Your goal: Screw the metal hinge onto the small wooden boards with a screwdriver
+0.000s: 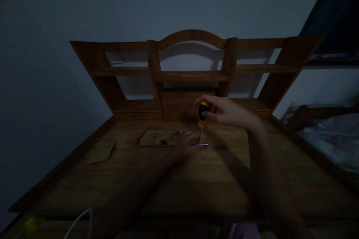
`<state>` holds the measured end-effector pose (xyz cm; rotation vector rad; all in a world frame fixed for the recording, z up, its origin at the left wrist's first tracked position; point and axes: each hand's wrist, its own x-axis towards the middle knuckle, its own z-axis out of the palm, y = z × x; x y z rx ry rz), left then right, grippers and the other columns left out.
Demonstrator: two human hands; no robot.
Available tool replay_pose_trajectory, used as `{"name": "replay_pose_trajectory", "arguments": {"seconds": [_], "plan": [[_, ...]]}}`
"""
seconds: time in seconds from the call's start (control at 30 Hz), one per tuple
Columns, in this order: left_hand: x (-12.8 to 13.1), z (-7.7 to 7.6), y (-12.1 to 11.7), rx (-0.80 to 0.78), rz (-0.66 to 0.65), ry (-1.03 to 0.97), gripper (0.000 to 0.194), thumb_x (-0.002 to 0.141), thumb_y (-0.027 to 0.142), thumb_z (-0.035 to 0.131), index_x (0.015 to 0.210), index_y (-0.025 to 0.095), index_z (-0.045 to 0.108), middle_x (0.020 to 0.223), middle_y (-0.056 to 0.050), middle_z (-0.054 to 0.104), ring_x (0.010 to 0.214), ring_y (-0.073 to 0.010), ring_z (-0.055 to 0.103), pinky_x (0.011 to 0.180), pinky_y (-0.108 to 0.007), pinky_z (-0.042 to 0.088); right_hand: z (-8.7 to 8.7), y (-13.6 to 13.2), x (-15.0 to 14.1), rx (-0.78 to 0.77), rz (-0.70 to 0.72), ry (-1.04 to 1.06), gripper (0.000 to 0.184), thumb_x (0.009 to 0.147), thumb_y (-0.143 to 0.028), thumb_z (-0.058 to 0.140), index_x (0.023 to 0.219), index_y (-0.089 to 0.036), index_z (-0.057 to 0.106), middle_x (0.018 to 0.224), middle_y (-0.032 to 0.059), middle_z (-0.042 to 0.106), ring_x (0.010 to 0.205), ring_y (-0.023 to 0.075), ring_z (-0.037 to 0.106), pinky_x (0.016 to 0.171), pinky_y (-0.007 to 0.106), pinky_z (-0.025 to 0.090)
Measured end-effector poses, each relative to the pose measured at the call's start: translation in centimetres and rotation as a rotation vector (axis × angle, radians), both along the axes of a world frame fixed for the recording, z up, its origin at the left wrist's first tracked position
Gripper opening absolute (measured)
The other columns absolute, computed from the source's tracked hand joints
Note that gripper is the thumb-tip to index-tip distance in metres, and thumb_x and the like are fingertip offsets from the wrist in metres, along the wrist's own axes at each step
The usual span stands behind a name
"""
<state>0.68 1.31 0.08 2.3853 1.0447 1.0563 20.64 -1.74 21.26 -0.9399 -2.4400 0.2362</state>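
From my remote seat, I saw the fingers and thumb of the right hand (223,110) pinching the screwdriver (203,112) by its handle, shaft near upright, I judged to aim its tip at the small metal piece (204,144); the left hand (185,144) curled its fingers at that piece's left end, seemingly bracing it, though I couldn't tell if they pinched; beneath lay the wooden desktop (210,183), with the shelf unit (192,76) on the far side

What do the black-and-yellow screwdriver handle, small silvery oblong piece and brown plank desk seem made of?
Screwdriver handle: probably plastic or rubber, its black part dull. Silvery piece: likely polished metal, given its bright glint. Desk: apparently matte wood, showing grain streaks.
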Motion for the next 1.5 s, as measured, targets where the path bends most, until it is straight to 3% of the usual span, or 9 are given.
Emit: {"name": "replay_pose_trajectory", "arguments": {"seconds": [0.23, 0.37, 0.47, 0.6, 0.73, 0.87, 1.03, 1.33, 1.5], "plan": [[-0.2, -0.6, 0.2, -0.001, -0.022, -0.026, 0.023, 0.081, 0.042, 0.073, 0.089, 0.021, 0.065, 0.097, -0.003, 0.062, 0.096, -0.0190, 0.057, 0.087, -0.033, 0.045, -0.3, 0.4, -0.7, 0.131, -0.101, -0.012, 0.023, 0.090, -0.039, 0.061, 0.104, -0.020, 0.062, 0.091, 0.0025, 0.068, 0.077, 0.0162, 0.062, 0.068, 0.026, 0.040], [-0.2, -0.4, 0.2, -0.005, -0.017, -0.024, 0.023, 0.081, 0.041, 0.073, 0.091, 0.021, 0.065, 0.098, -0.003, 0.063, 0.097, -0.0194, 0.057, 0.088, -0.034, 0.046, -0.9, 0.6, -1.5, 0.217, -0.297, -0.084, 0.038, 0.091, -0.057, 0.052, 0.094, -0.020, 0.060, 0.084, 0.0059, 0.068, 0.077, 0.0214, 0.063, 0.067, 0.030, 0.040], [-0.1, -0.3, 0.2, -0.007, -0.016, -0.017, 0.022, 0.081, 0.040, 0.074, 0.089, 0.021, 0.065, 0.097, -0.003, 0.063, 0.096, -0.0198, 0.058, 0.088, -0.035, 0.046, -1.1, 0.6, -1.7, 0.228, -0.354, -0.099, 0.049, 0.090, -0.065, 0.046, 0.104, -0.020, 0.061, 0.099, 0.0102, 0.069, 0.091, 0.0270, 0.064, 0.076, 0.035, 0.043], [-0.1, -0.5, 0.3, -0.002, -0.005, -0.021, 0.023, 0.080, 0.041, 0.074, 0.088, 0.022, 0.065, 0.097, -0.003, 0.063, 0.096, -0.0206, 0.058, 0.088, -0.036, 0.046, -0.9, 0.5, -1.2, 0.151, -0.202, -0.060, 0.040, 0.093, -0.042, 0.049, 0.126, -0.022, 0.055, 0.128, 0.0086, 0.061, 0.114, 0.0264, 0.059, 0.095, 0.038, 0.042], [-0.2, -0.6, 0.3, -0.009, -0.004, -0.004, 0.022, 0.081, 0.040, 0.073, 0.090, 0.022, 0.065, 0.098, -0.003, 0.063, 0.096, -0.0202, 0.058, 0.088, -0.035, 0.046, -0.7, 0.4, -1.2, 0.099, -0.078, -0.031, 0.038, 0.094, -0.030, 0.047, 0.131, -0.025, 0.053, 0.131, 0.0043, 0.061, 0.117, 0.0222, 0.058, 0.098, 0.034, 0.042], [-0.2, -0.6, 0.3, -0.005, -0.010, -0.004, 0.023, 0.081, 0.041, 0.073, 0.091, 0.021, 0.065, 0.098, -0.004, 0.063, 0.097, -0.0205, 0.058, 0.088, -0.035, 0.045, -0.8, 0.3, -1.8, 0.161, -0.191, -0.097, 0.029, 0.097, -0.040, 0.046, 0.115, -0.023, 0.059, 0.108, 0.0064, 0.070, 0.100, 0.0234, 0.064, 0.086, 0.034, 0.044], [-0.1, -0.6, 0.3, 0.006, -0.014, -0.012, 0.023, 0.081, 0.038, 0.074, 0.091, 0.019, 0.065, 0.099, -0.004, 0.063, 0.096, -0.0198, 0.058, 0.089, -0.035, 0.046, -1.1, 0.0, -2.1, 0.274, -0.432, -0.212, 0.045, 0.097, -0.055, 0.037, 0.115, -0.019, 0.056, 0.095, 0.0125, 0.071, 0.087, 0.0301, 0.066, 0.073, 0.038, 0.044], [-0.2, -0.3, 0.1, 0.009, -0.015, -0.016, 0.023, 0.081, 0.039, 0.074, 0.090, 0.019, 0.065, 0.099, -0.004, 0.064, 0.096, -0.0200, 0.058, 0.088, -0.035, 0.046, -0.7, -0.3, -1.5, 0.120, -0.114, -0.096, 0.035, 0.094, -0.026, 0.045, 0.128, -0.024, 0.051, 0.130, 0.0057, 0.062, 0.118, 0.0239, 0.057, 0.097, 0.035, 0.041], [-0.1, -0.4, 0.2, 0.008, -0.011, -0.020, 0.023, 0.080, 0.039, 0.074, 0.091, 0.020, 0.066, 0.098, -0.004, 0.063, 0.096, -0.0202, 0.058, 0.089, -0.036, 0.046, -1.0, -0.2, -2.0, 0.248, -0.334, -0.194, 0.034, 0.098, -0.047, 0.042, 0.112, -0.020, 0.058, 0.098, 0.0108, 0.070, 0.093, 0.0273, 0.065, 0.078, 0.035, 0.044]]}}
